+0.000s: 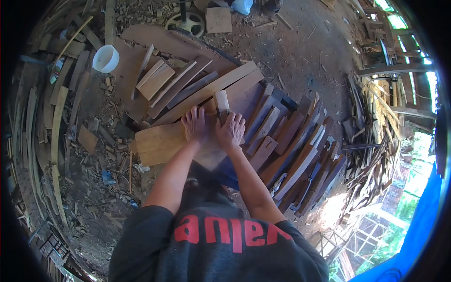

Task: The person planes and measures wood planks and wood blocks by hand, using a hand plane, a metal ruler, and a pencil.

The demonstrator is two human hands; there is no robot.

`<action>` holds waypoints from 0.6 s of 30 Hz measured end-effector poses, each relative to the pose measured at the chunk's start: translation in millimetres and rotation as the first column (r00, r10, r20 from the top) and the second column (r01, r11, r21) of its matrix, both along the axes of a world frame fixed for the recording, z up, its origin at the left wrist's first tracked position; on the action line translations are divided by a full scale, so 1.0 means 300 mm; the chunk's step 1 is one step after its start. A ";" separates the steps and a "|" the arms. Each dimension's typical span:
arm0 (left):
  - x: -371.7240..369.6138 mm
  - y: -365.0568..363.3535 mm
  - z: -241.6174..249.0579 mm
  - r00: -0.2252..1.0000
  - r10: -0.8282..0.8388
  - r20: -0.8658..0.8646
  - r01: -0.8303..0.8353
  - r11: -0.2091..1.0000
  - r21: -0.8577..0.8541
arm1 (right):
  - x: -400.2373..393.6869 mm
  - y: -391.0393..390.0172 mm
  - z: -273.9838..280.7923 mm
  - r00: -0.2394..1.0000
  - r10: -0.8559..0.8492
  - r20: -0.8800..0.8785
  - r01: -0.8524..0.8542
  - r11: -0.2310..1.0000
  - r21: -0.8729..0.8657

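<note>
Fingers apart, my left hand (195, 124) lies on a wide light-brown board (162, 142), its fingertips towards the board's far edge. Just to its right, my right hand (231, 130) is closed around the near end of a short wooden piece (222, 100) with a pale top face. That piece points away from me, and its lower part is hidden by my fingers. Beyond both hands runs a long pale plank (211, 94), lying at a slant.
Several wooden pieces (293, 136) lie side by side at the right, more cut boards (157, 80) at the far left. A white bucket (105, 58) stands on the littered ground. Stacked timber (56, 127) lines the left; a metal wheel (188, 24) is at the back.
</note>
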State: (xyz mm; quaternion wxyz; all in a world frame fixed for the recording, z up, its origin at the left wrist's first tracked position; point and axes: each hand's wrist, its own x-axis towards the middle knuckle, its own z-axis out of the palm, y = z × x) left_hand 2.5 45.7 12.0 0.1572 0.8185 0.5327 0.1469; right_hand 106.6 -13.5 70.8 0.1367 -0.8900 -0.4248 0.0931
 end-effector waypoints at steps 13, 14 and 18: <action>-0.171 0.024 -0.034 0.974 0.166 -0.155 -0.143 0.978 0.149 | -0.051 -0.136 -0.007 0.999 0.042 0.004 -0.043 0.993 0.110; -0.174 0.031 -0.041 0.976 0.158 -0.152 -0.136 0.980 0.147 | -0.086 -0.195 -0.010 0.995 0.088 0.054 -0.094 0.989 0.117; -0.174 0.031 -0.060 0.984 0.136 -0.116 -0.115 0.978 0.172 | -0.181 -0.301 -0.001 0.996 0.086 -0.033 -0.083 0.994 0.064</action>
